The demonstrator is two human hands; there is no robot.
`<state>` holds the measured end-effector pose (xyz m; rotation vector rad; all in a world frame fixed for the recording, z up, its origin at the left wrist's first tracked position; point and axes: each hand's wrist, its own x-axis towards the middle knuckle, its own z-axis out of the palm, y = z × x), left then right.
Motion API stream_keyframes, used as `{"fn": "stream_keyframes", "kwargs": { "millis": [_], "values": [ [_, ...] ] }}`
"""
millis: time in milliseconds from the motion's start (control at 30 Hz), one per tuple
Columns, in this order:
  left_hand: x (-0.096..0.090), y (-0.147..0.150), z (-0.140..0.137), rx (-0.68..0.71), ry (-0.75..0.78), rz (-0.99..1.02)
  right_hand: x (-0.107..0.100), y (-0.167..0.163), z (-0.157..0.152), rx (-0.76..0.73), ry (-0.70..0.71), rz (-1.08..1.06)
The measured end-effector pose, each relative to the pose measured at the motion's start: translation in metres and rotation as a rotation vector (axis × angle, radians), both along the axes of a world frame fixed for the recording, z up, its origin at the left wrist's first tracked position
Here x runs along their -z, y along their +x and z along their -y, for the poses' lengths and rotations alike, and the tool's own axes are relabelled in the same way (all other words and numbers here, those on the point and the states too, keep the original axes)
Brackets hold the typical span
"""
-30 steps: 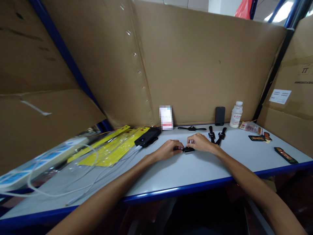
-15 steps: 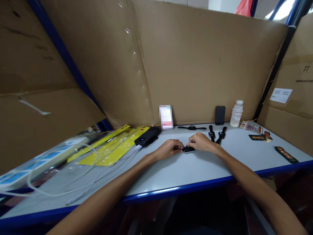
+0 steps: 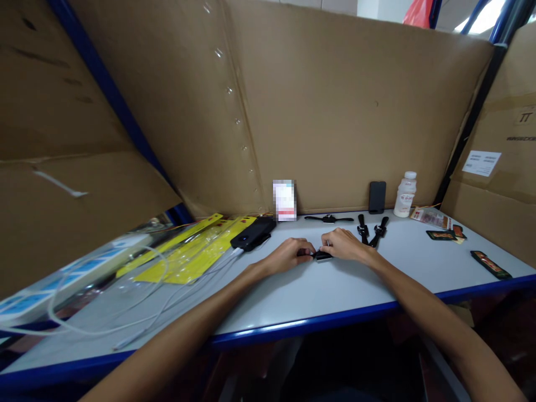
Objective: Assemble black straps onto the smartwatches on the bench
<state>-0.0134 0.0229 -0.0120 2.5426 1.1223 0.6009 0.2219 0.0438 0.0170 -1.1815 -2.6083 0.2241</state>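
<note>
On the tabletop in front of me lies a black spokeshave (image 3: 323,256), its short metal edge facing me. My left hand (image 3: 290,254) is closed around its left handle, which mostly hides that handle. From above, my right hand (image 3: 341,243) pinches at the middle of the tool with thumb and forefinger; what the fingertips touch is too small to make out. Another spokeshave (image 3: 329,219) lies lengthwise by the back wall. Two more, a left one (image 3: 363,229) and a right one (image 3: 379,231), rest side by side beyond my right hand.
Left on the table (image 3: 268,312) are a black power bank (image 3: 251,233), yellow packaging (image 3: 196,257), white cables and a power strip (image 3: 75,273). A lit screen (image 3: 285,201), a dark phone (image 3: 377,197) and a bottle (image 3: 405,194) stand at the back. Small packets (image 3: 491,264) lie right.
My right hand's fingers have shifted very slightly at the middle of the spokeshave. The left hand and the other things stay where they were.
</note>
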Motion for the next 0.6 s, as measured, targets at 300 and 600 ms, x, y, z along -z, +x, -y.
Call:
{"fn": "stream_keyframes", "kwargs": {
  "millis": [300, 600],
  "values": [
    [-0.0003, 0.0008, 0.0008, -0.013, 0.001, 0.005, -0.0025, 0.0048, -0.0058, -0.118, -0.097, -0.046],
    [0.0001, 0.0008, 0.0002, -0.009, -0.004, 0.005, 0.0003, 0.0032, -0.0075, -0.099, -0.056, -0.091]
  ]
}}
